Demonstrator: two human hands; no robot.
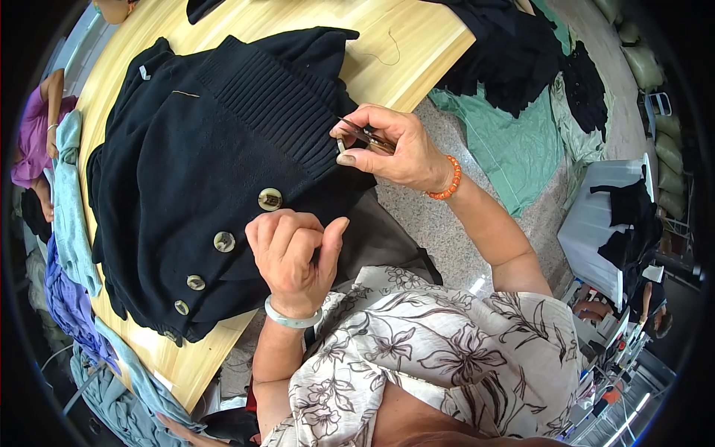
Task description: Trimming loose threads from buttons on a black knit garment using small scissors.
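Note:
A black knitted cardigan (186,149) with a ribbed band lies spread over the table, and its near part hangs past the edge toward me. A row of large brown-and-cream buttons (224,241) runs along its front. My right hand (402,149), wearing an orange bead bracelet, is closed round dark thread snips (376,141) above the ribbing. Between its thumb and fingertips shows a small pale piece, too small to name. Beside the uppermost button, my left hand (294,253) is closed with the thumb sticking up; whatever its curled fingers hold, if anything, is hidden.
The wooden table (424,45) bears a loose dark thread. Blue and purple garments (71,298) hang along its left edge, near another person's arm (52,119). At right, black garments and green cloth (506,141) cover the floor beside a white bin (596,223).

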